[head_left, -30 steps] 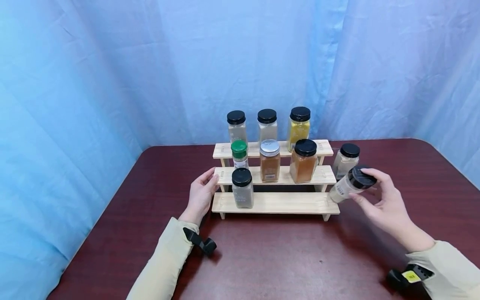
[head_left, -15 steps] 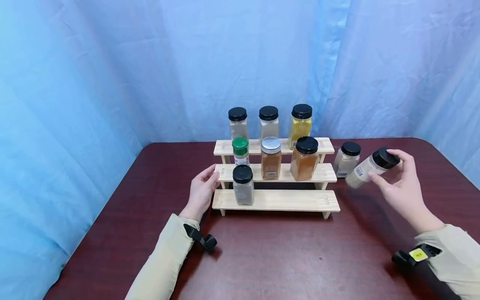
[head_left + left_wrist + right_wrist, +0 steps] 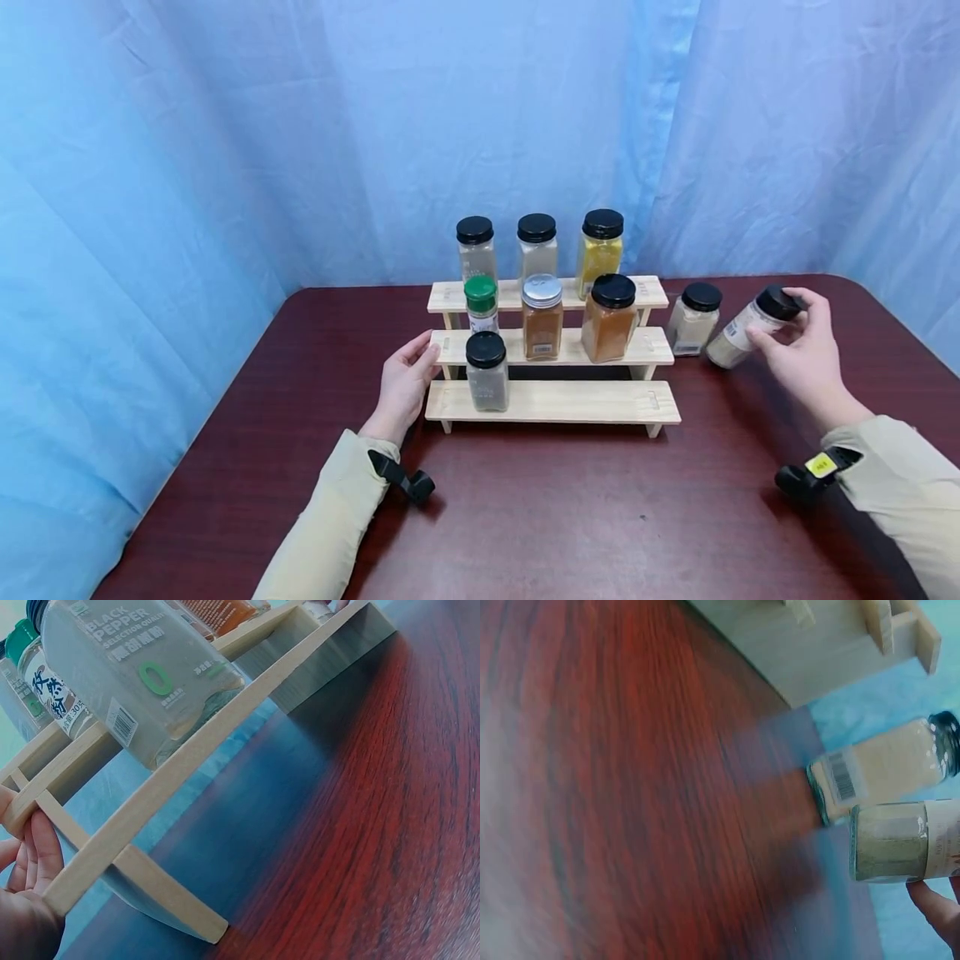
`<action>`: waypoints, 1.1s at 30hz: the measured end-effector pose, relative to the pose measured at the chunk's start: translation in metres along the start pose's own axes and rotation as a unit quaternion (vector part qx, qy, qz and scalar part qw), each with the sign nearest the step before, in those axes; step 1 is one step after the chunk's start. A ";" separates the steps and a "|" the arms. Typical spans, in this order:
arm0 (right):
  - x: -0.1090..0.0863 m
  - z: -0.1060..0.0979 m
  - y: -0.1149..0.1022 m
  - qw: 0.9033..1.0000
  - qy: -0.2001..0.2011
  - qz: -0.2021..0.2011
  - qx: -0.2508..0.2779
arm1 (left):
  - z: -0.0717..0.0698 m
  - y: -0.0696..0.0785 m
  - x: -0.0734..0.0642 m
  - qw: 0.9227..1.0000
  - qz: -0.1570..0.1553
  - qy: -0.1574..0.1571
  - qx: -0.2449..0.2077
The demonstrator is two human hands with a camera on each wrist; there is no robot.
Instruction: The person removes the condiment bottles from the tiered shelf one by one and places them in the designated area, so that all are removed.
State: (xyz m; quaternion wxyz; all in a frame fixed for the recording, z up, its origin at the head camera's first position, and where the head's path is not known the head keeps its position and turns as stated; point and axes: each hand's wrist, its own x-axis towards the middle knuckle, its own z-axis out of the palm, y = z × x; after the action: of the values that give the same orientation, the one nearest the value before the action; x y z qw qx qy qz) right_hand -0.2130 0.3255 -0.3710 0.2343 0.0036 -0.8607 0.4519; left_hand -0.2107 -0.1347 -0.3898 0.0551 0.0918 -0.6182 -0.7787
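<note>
My left hand (image 3: 406,385) grips the left end of the middle tier of a wooden spice rack (image 3: 577,402); in the left wrist view its fingers (image 3: 43,851) curl under the board. To the rack's right, my right hand (image 3: 806,350) holds a spice jar (image 3: 738,337) by its black lid. This jar has a pale label, and it is tilted with its base down to the left, low over the table. Whether the base touches the wood I cannot tell. Just left of it stands another black-lidded spice jar (image 3: 693,321), filled with pale powder, upright on the table.
On the bottom tier stands a grey pepper jar (image 3: 487,385). The middle tier bears a green-capped bottle (image 3: 482,304), a silver-lidded jar (image 3: 542,321) and an orange-brown jar (image 3: 609,321). Three black-lidded jars, one yellow (image 3: 600,254), line the top. Blue curtains (image 3: 480,125) surround the table (image 3: 570,517).
My right hand has carried the tilted spice jar away from the rack's bottom tier, rightward past the standing jar, then slightly lower. My left hand has stayed on the rack.
</note>
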 end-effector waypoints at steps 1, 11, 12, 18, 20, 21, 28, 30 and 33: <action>0.001 -0.001 0.002 1.000 -0.004 -0.003 -0.015 | 0.000 0.000 0.000 1.000 0.000 0.000 0.002; 0.018 -0.005 0.015 0.990 -0.023 -0.048 -0.130 | 0.002 0.001 0.001 1.000 -0.005 0.000 0.002; 0.020 -0.005 0.015 0.989 -0.024 -0.050 -0.134 | 0.002 0.001 0.001 1.000 -0.004 0.000 0.002; 0.026 -0.003 0.014 0.987 -0.033 -0.045 -0.151 | 0.000 0.002 0.002 1.000 -0.009 -0.003 0.009; 0.028 -0.003 0.014 0.986 -0.042 -0.047 -0.152 | -0.001 0.002 0.002 1.000 -0.010 -0.002 0.008; 0.028 -0.003 0.014 0.986 -0.048 -0.048 -0.152 | -0.002 0.002 0.002 1.000 -0.010 -0.001 0.008; 0.027 -0.001 0.015 0.986 -0.079 -0.039 -0.139 | -0.005 -0.001 -0.003 1.000 -0.011 0.002 0.002; 0.027 -0.002 0.016 0.987 -0.078 -0.040 -0.138 | -0.005 -0.001 -0.002 1.000 -0.008 -0.001 0.000; 0.027 -0.007 0.016 0.987 -0.073 -0.043 -0.134 | -0.001 0.000 -0.002 1.000 -0.006 -0.006 0.003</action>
State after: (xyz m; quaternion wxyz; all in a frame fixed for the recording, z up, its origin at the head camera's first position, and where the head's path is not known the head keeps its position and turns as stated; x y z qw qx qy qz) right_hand -0.2379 0.3459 -0.3692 0.1886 0.0421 -0.9273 0.3207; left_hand -0.2089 -0.1356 -0.3902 0.0458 0.0910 -0.6202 -0.7778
